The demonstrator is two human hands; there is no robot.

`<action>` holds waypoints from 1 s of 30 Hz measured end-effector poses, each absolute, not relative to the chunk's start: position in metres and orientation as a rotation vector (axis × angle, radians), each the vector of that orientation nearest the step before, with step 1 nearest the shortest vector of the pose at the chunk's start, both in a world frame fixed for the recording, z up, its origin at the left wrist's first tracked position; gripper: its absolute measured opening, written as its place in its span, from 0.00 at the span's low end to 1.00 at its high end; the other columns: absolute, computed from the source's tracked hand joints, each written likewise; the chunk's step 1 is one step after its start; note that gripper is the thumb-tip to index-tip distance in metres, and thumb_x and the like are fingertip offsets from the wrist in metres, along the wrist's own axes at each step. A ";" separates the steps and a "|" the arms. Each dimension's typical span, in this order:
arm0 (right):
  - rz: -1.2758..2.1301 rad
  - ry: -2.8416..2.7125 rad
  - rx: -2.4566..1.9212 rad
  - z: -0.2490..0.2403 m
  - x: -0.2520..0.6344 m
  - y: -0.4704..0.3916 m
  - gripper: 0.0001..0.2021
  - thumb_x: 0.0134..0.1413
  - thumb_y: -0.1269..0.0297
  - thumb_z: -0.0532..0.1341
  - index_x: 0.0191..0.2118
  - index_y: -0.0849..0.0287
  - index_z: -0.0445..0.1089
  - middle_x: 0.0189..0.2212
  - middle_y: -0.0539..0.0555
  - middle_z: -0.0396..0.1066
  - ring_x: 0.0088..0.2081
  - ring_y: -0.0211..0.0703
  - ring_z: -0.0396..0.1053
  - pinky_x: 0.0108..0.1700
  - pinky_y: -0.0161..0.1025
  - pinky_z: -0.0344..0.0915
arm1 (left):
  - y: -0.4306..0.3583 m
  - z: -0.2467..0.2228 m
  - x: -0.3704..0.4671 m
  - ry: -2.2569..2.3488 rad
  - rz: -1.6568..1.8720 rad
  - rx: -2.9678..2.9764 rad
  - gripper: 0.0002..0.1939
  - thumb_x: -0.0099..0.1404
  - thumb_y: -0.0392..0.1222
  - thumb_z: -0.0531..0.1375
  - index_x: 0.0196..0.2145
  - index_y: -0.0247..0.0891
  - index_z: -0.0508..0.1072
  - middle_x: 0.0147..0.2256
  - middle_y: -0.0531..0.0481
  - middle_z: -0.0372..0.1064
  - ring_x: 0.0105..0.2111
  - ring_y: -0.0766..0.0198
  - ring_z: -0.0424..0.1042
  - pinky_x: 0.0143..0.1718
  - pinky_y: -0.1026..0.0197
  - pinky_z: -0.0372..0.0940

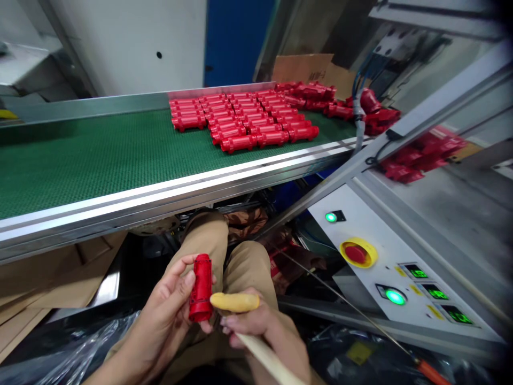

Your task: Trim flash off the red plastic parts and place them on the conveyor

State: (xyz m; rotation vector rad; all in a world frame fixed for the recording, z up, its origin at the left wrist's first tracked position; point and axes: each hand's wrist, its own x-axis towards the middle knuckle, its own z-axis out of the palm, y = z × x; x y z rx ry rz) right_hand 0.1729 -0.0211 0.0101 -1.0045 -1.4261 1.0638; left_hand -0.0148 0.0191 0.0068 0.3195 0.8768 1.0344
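At seven o'clock from the view's centre, the left hand (172, 299) grips a glossy red plastic cylinder with a dark outline along its body (201, 289), held nearly upright between thumb and fingers. At six o'clock, the right hand (268, 326) is closed around a smooth cream-coloured bar (266, 355); a wrinkled yellow finger sleeve (236, 302) covers one finger, its tip at the cylinder's edge. Across the top from nine o'clock runs a green woven-textured conveyor belt (100, 155), bordered by a grooved silvery metal rail (160, 195). The belt carries, at twelve o'clock, neat rows of ribbed red plastic tubes (238, 143) and, at one o'clock, a loose heap of similar red pieces (316, 93). Behind the heap stands a brown cardboard box (300, 67), contents hidden. At five o'clock lies a crinkled transparent plastic bag (340, 342); its contents are unclear.
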 end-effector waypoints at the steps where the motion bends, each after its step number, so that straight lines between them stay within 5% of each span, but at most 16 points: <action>1: 1.103 -1.317 -0.989 0.011 0.174 -0.021 0.04 0.65 0.63 0.69 0.44 0.47 0.80 0.38 0.52 0.83 0.35 0.43 0.81 0.38 0.35 0.80 | 0.019 0.007 -0.016 0.875 1.032 0.313 0.21 0.68 0.42 0.67 0.56 0.39 0.68 0.38 0.44 0.79 0.23 0.62 0.75 0.20 0.60 0.75; 14: 1.110 -1.597 -0.915 0.026 0.178 -0.013 0.21 0.58 0.82 0.69 0.52 0.51 0.81 0.43 0.53 0.82 0.34 0.38 0.81 0.36 0.30 0.80 | 0.019 0.011 -0.015 0.859 1.071 0.337 0.21 0.66 0.42 0.69 0.54 0.40 0.70 0.39 0.45 0.79 0.22 0.64 0.74 0.20 0.61 0.75; 24: 1.056 -1.700 -0.953 0.032 0.174 -0.005 0.06 0.66 0.71 0.66 0.45 0.54 0.79 0.39 0.53 0.84 0.42 0.46 0.82 0.45 0.38 0.81 | 0.019 0.010 -0.015 0.895 1.054 0.374 0.23 0.65 0.44 0.71 0.54 0.40 0.71 0.30 0.50 0.76 0.21 0.64 0.73 0.22 0.62 0.74; 30: 1.064 -1.642 -1.033 0.034 0.181 -0.012 0.13 0.68 0.74 0.64 0.53 0.50 0.76 0.41 0.55 0.82 0.39 0.46 0.83 0.34 0.34 0.81 | 0.019 0.011 -0.016 0.900 1.049 0.376 0.22 0.67 0.44 0.69 0.55 0.40 0.69 0.34 0.48 0.76 0.22 0.63 0.73 0.21 0.60 0.75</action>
